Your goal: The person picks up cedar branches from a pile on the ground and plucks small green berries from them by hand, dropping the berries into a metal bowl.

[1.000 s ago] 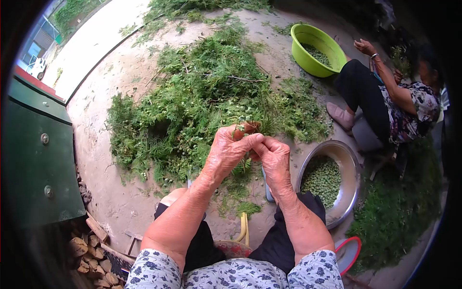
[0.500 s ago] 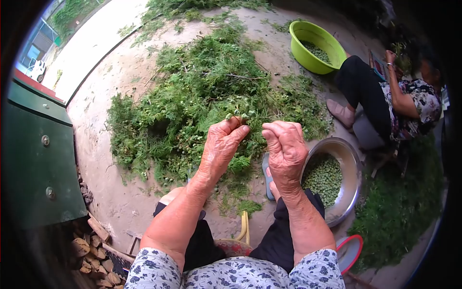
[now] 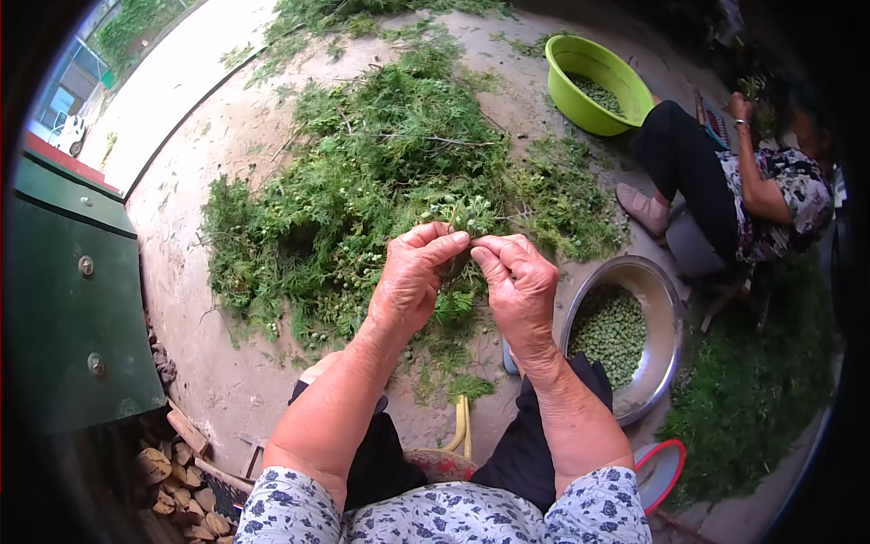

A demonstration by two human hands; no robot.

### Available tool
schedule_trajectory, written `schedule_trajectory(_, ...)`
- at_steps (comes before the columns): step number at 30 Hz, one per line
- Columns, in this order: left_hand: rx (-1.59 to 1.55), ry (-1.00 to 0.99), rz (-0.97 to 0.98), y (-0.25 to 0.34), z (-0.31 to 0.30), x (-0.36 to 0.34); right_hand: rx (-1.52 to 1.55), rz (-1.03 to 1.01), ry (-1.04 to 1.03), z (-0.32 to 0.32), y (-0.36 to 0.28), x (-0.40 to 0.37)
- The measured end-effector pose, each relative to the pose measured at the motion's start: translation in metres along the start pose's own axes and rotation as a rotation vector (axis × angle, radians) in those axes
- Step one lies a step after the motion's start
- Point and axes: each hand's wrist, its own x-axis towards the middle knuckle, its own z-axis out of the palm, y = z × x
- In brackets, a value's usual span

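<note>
Left hand (image 3: pixel 408 276) clamped on a sprig (image 3: pixel 468 216), right hand (image 3: pixel 521 288) pinched together just beside, I hold it over the green pile (image 3: pixel 353 195), its long axis pointing forward, away from me, its tip clustered with pale green cones.

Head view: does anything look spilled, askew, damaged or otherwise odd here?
Nothing looks damaged or overturned. Loose green bits lie scattered on the ground around the branch pile, so it looks untidy. The small green cones in the metal bowl sit toward one side, perhaps from a slight tilt.
</note>
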Motion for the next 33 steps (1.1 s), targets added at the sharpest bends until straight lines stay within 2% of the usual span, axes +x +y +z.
schedule_trajectory(1, 0.031, 0.006, 0.024, -0.002, 0.000, 0.001, 0.075, 0.144, -0.019, 0.000, -0.003, -0.001)
schedule_trajectory(2, 0.029, 0.007, 0.025, -0.002, 0.002, 0.000, 0.075, 0.143, -0.021, 0.002, -0.002, -0.001)
schedule_trajectory(4, 0.022, 0.040, 0.071, -0.001, 0.008, -0.003, 0.148, 0.168, 0.139, 0.005, 0.000, -0.002)
schedule_trajectory(7, 0.041, 0.070, 0.058, -0.001, 0.011, -0.004, 0.232, 0.152, 0.156, 0.007, -0.003, 0.004)
schedule_trajectory(12, 0.108, 0.022, 0.088, 0.000, 0.011, -0.006, 0.251, 0.066, 0.059, 0.004, 0.006, 0.008)
schedule_trajectory(15, 0.085, -0.003, 0.082, 0.002, 0.015, -0.008, 0.321, 0.167, 0.001, 0.001, 0.005, 0.008)
schedule_trajectory(18, 0.102, -0.022, 0.073, -0.004, 0.010, -0.005, 0.523, 0.392, -0.104, -0.006, 0.007, 0.010)
schedule_trajectory(19, 0.131, -0.031, 0.066, -0.006, 0.008, -0.004, 0.522, 0.393, -0.104, -0.006, 0.007, 0.011)
schedule_trajectory(21, 0.108, -0.033, 0.072, -0.003, 0.011, -0.006, 0.797, 0.540, -0.096, -0.007, 0.007, 0.011)
schedule_trajectory(22, 0.085, -0.035, 0.079, -0.001, 0.013, -0.007, 0.797, 0.540, -0.095, -0.007, 0.009, 0.011)
schedule_trajectory(24, 0.072, -0.033, 0.079, -0.001, 0.016, -0.008, 1.020, 0.652, -0.049, -0.009, 0.014, 0.011)
schedule_trajectory(25, 0.059, -0.033, 0.079, -0.001, 0.017, -0.008, 1.020, 0.650, -0.048, -0.012, 0.015, 0.013)
schedule_trajectory(28, 0.083, 0.020, 0.105, -0.001, 0.017, -0.007, 1.313, 0.654, -0.049, -0.025, 0.012, 0.022)
schedule_trajectory(33, 0.091, 0.021, 0.108, 0.000, 0.018, -0.006, 1.298, 0.672, -0.050, -0.029, 0.013, 0.022)
